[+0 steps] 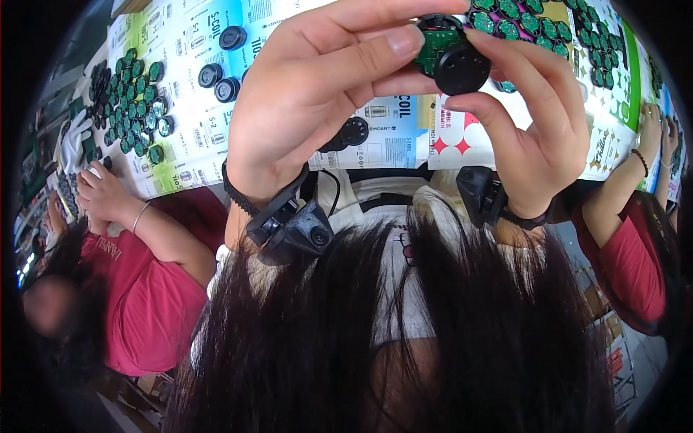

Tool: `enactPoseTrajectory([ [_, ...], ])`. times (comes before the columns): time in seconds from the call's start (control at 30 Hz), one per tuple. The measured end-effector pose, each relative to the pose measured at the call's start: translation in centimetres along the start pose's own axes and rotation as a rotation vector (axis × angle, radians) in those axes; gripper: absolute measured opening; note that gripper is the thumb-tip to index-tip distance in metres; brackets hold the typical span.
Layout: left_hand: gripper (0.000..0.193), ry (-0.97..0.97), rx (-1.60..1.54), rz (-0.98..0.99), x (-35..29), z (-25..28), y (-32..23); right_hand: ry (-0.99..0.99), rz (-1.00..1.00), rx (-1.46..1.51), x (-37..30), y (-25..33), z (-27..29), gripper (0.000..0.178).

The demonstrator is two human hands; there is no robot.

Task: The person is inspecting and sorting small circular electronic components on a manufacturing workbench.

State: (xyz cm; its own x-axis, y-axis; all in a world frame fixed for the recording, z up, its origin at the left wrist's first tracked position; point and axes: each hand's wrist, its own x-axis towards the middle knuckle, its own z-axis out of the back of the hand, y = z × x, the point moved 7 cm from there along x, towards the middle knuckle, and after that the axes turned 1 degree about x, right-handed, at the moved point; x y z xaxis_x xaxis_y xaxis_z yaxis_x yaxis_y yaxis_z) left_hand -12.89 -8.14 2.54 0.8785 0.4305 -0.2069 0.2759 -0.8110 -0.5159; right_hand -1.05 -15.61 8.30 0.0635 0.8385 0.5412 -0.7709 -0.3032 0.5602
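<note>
Head view: the left hand [278, 108] pinches a green circuit board [434, 49] at its left side, thumb and fingers closed on it; the right hand [538, 133] grips a black cap [463, 71] at its rim between thumb and fingers. Board and cap are raised over the near part of the table, the cap overlapping the board's near right side; whether they are joined cannot be told. Other boards [137, 105], some apparently seated in dark round shells, are grouped at the left, with more boards [516, 25] at the far right. Loose round parts [229, 37] lie between the left group and the left hand. The table's near edge runs just in front of the person's body; patches of printed sheets [191, 119] show between the groups. These sheets bear lettering, partly legible, and small product drawings; a co-worker's red shirt [148, 289] carries pale lettering.
</note>
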Motion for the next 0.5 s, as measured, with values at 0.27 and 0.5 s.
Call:
enactPoseTrajectory([
  [0.27,0.051,-0.014,0.177,-0.035,0.4,0.6,0.6,-0.065,0.099,0.181,0.1,-0.5,0.4,0.052],
  [0.5,0.053,0.032,0.143,-0.022,0.6,0.2,0.4,-0.019,0.143,0.175,0.6,-0.3,0.6,0.053],
])
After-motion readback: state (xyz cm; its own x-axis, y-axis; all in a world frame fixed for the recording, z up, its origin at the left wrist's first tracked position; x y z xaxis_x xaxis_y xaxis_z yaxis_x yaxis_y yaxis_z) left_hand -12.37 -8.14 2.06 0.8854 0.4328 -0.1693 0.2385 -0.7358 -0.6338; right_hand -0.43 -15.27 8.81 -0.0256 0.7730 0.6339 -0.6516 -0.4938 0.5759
